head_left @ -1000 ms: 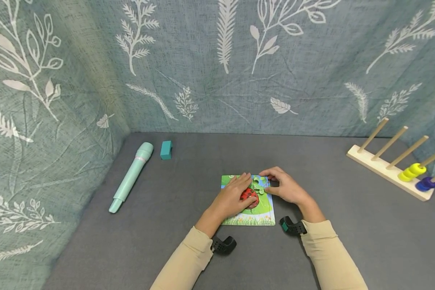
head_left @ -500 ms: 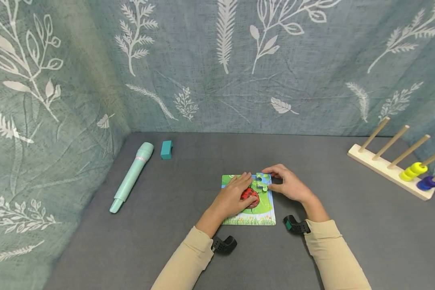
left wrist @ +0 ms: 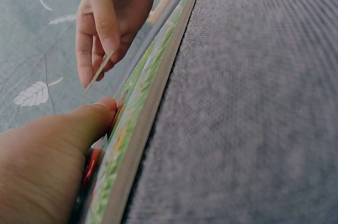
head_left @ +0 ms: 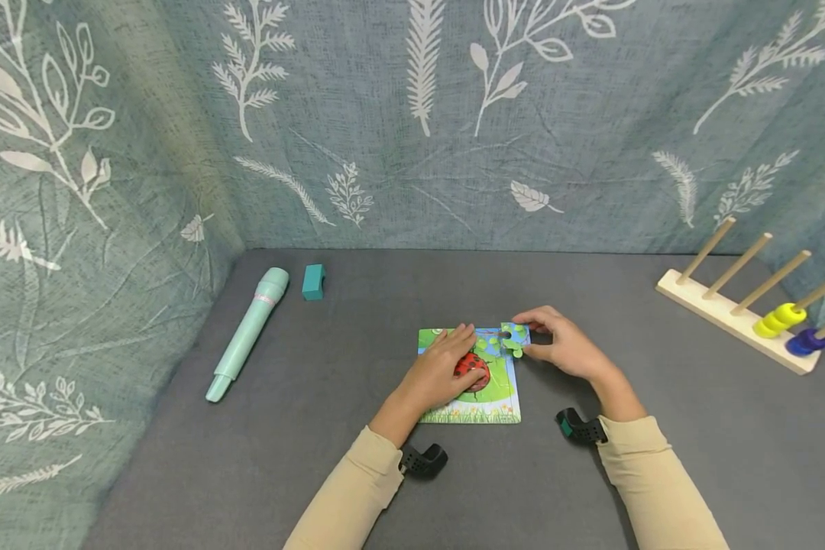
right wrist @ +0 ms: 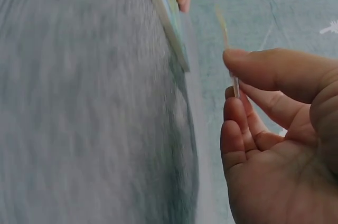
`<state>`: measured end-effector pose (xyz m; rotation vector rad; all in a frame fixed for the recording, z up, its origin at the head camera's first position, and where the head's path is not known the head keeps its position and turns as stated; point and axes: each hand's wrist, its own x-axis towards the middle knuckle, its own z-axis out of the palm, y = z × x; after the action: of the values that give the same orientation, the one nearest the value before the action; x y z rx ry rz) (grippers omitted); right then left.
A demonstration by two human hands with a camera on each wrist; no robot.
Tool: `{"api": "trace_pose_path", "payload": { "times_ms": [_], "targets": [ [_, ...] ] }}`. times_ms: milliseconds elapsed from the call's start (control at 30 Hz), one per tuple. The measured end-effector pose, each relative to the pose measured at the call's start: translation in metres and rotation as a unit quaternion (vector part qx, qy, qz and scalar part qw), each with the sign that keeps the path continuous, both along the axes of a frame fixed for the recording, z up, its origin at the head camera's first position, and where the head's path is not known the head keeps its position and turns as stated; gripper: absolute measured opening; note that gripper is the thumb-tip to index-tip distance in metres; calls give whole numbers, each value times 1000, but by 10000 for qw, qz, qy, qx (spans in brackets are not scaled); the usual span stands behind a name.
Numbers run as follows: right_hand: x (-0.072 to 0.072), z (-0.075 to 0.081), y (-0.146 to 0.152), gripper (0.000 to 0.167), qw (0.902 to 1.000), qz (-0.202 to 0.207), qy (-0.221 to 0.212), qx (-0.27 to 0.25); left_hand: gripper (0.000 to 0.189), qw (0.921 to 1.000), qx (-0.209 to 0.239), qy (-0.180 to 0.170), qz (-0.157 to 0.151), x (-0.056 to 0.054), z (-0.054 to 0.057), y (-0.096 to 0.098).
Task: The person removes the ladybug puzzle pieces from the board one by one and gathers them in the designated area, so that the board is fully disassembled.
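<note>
A square ladybug jigsaw puzzle (head_left: 498,393) lies on the grey table in the head view, green with a blue upper edge. Across its left half rests my left hand (head_left: 440,370), fingers extended over the board and thumb on the red ladybug (head_left: 480,374). By the upper right corner, my right hand (head_left: 565,345) pinches a blue and green puzzle piece (head_left: 516,338) between thumb and fingers. In both wrist views that piece (right wrist: 235,84) appears edge-on, raised off the board. The part of the puzzle beneath my left palm is hidden.
A mint-green microphone-shaped toy (head_left: 247,336) lies at the left, with a teal block (head_left: 313,282) beside it. To the right stands a wooden peg stacker (head_left: 736,319) carrying yellow rings (head_left: 780,319) and dark blue rings (head_left: 806,342). Leaf-patterned cloth (head_left: 385,114) hangs behind the table.
My right hand has lifted the puzzle piece from the board's upper right area and carried it rightward, beyond the corner. The left hand stays in place on the puzzle.
</note>
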<state>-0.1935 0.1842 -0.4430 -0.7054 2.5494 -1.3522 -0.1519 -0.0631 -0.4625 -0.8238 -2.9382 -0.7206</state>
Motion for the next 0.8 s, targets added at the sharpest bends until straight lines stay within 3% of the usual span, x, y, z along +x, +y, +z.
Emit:
{"api": "trace_pose_path", "payload": {
  "times_ms": [367,800],
  "targets": [
    [0,7,24,41,9990,-244,300,202,62,10000,-42,-52,13,0,-1,-1],
    [10,19,63,42,9962,-676,78,538,62,10000,-6,53,-12,1,-1,0]
  ]
}}
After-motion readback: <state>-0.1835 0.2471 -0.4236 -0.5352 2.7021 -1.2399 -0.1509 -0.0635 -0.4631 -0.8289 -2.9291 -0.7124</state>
